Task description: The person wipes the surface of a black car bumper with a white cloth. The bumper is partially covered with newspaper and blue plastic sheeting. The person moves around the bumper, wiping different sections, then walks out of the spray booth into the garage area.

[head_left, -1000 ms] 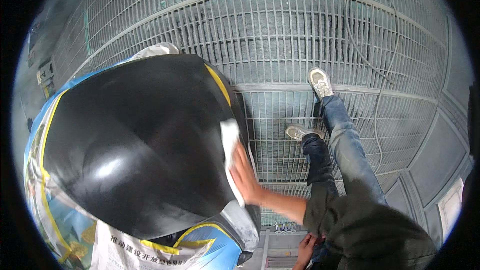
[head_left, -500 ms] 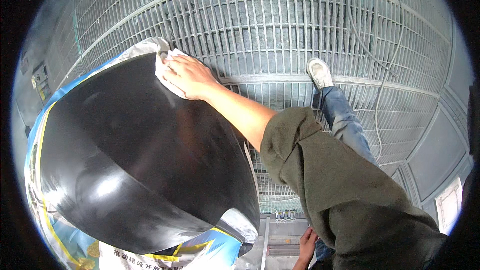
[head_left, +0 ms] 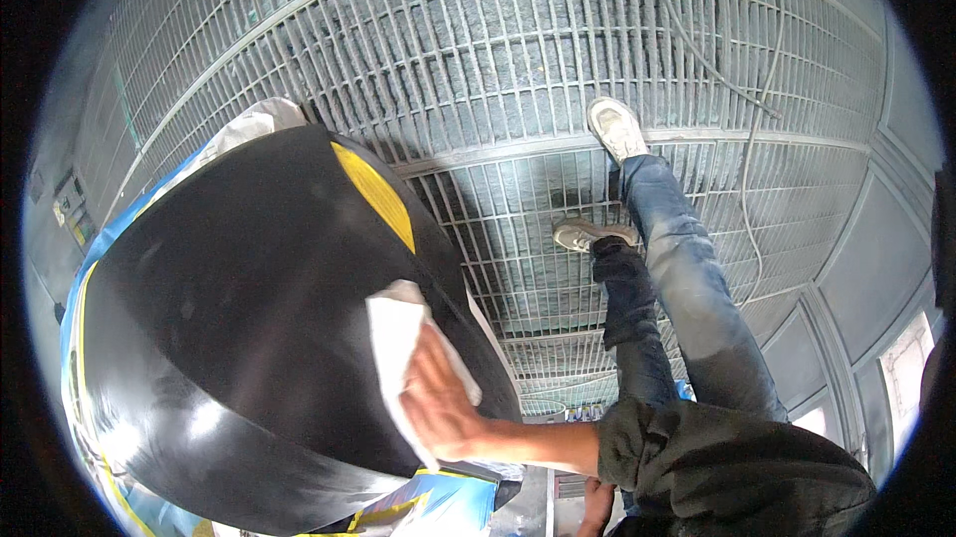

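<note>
A glossy black, curved car body panel [head_left: 249, 288] fills the left half of the view. My right hand [head_left: 438, 402], its fingers stretched, presses a folded white wiping cloth [head_left: 398, 338] against the panel's right side. The forearm, in a rolled-up dark green sleeve [head_left: 727, 467], comes in from the lower right. Yellow masking tape [head_left: 376, 193] covers a curved patch near the panel's upper right edge. At the bottom edge, beside that sleeve, my left hand [head_left: 597, 502] shows only in part. Its fingers are too hidden to read.
Blue and white masking sheet [head_left: 453, 497] edges the panel, with yellow tape along its border. Beneath lies a metal grate floor [head_left: 478, 59]. A thin hose [head_left: 747, 188] runs across it at right. My legs in blue jeans [head_left: 687, 268] and pale shoes [head_left: 615, 127] stand beside the panel.
My right hand has slid the white cloth from the panel's upper edge down toward its lower right side. The yellow taped patch and a second shoe have come into sight.
</note>
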Demonstrator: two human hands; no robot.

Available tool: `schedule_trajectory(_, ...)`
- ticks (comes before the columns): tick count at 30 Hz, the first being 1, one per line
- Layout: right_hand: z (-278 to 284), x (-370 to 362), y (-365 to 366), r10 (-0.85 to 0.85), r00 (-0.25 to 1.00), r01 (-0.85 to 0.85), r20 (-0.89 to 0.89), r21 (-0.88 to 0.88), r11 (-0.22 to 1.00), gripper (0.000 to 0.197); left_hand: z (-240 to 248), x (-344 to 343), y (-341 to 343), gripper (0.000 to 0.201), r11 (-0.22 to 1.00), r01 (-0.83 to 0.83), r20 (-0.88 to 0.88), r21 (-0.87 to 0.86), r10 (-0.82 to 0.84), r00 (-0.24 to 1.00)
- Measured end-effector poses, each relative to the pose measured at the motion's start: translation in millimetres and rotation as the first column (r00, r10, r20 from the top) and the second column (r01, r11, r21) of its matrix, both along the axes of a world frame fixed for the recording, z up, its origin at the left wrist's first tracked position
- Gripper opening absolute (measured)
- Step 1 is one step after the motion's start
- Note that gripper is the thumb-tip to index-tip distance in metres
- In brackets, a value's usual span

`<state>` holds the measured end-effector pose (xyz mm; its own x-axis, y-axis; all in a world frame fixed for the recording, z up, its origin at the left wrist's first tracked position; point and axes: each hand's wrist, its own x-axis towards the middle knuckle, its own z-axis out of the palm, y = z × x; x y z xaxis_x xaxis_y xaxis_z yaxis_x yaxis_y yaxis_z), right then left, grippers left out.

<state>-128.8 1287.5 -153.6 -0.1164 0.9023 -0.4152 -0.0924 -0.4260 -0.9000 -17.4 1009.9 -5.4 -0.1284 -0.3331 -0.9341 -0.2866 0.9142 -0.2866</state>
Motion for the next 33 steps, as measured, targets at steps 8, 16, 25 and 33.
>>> schedule_trajectory(8,-125,-24,181,0.124,0.992,-0.107,-0.032,0.337,0.936,0.042,-10,22,-18,0.034,0.966,-0.259,-0.005,0.02,0.259,0.966)
schedule_trajectory(16,-288,-51,215,0.184,0.973,-0.124,-0.139,0.358,0.925,0.049,-23,49,-32,0.034,0.953,-0.292,0.034,0.078,0.291,0.956)
schedule_trajectory(25,-256,-25,-12,-0.202,0.979,0.197,-0.035,-0.112,0.974,0.047,-19,40,-104,0.027,0.961,-0.276,0.103,0.034,0.271,0.957)
schedule_trajectory(33,-128,-18,-85,-0.163,0.957,0.012,-0.241,-0.527,0.85,0.049,-19,11,-29,0.032,0.977,-0.207,0.082,0.053,0.202,0.976)
